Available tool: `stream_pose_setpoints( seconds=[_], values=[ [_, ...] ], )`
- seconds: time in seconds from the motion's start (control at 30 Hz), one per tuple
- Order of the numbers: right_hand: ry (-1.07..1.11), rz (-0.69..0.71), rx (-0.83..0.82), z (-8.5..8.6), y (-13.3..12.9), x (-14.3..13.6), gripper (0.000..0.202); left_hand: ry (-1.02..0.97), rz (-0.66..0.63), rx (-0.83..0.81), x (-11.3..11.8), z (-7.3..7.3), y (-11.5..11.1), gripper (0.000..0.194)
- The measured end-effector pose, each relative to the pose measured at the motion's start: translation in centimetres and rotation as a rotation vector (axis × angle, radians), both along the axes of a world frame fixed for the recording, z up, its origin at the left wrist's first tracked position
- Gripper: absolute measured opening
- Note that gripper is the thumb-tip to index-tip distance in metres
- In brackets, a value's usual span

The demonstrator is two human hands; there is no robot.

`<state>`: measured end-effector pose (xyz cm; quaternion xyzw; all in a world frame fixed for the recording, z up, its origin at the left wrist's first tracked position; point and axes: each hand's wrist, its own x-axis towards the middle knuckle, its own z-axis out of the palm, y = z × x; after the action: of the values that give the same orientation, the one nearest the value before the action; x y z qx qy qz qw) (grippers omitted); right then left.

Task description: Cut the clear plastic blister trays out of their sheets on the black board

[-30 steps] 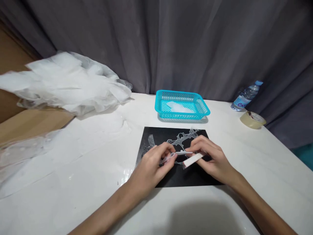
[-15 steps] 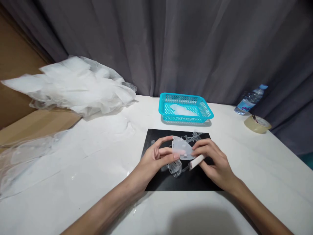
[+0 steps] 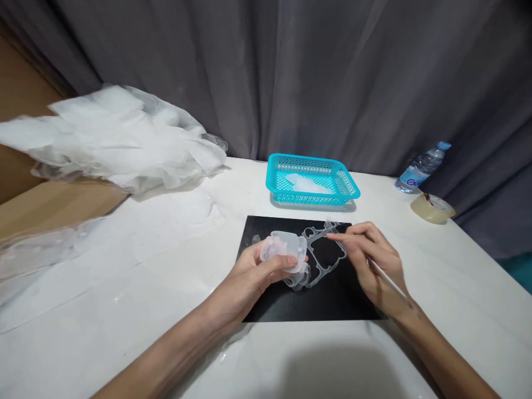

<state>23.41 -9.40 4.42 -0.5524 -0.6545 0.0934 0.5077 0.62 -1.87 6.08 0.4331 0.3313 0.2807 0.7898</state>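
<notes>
My left hand (image 3: 251,277) is closed on a flat, translucent white plastic piece (image 3: 288,244) with rounded corners and small holes, thumb on top of it. In my right hand (image 3: 376,263) is a slim whitish stick-like tool (image 3: 390,282), whose end points back toward the wrist. The right index finger reaches out to a clear plastic cut-out frame (image 3: 318,269), at or just above its upper edge. That frame lies on a black mat (image 3: 324,307), with crumpled clear scraps (image 3: 297,281) partly hidden beneath the held piece.
Beyond the mat stands a turquoise basket (image 3: 313,198) with white translucent pieces (image 3: 307,184) inside. A water bottle (image 3: 421,169) and a tape roll (image 3: 432,209) are at the right. A heap of white plastic sheets (image 3: 124,133) lies at the left by a cardboard box (image 3: 62,205).
The plastic piece has moved left in my left hand, and my right hand has let go of it and shifted right. The tool has swung back toward the right wrist, uncovering more of the frame.
</notes>
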Motion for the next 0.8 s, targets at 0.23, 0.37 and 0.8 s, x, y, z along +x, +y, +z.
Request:
stream_pose_setpoints(
  seconds=[0.23,0.37,0.8],
  values=[
    [0.705,0.234,-0.411,1.1,0.2,0.7,0.093,0.022,0.015,-0.006,-0.2,0.1,-0.1,0.029],
    [0.755,0.265,-0.494,1.0,-0.1,-0.1,0.035,0.009,0.027,-0.011,-0.3,-0.3,-0.1,0.029],
    [0.966,0.354,-0.501,-0.3,0.0,-3.4,0.025,-0.022,0.006,0.044,0.1,0.2,-0.7,0.034]
  ],
)
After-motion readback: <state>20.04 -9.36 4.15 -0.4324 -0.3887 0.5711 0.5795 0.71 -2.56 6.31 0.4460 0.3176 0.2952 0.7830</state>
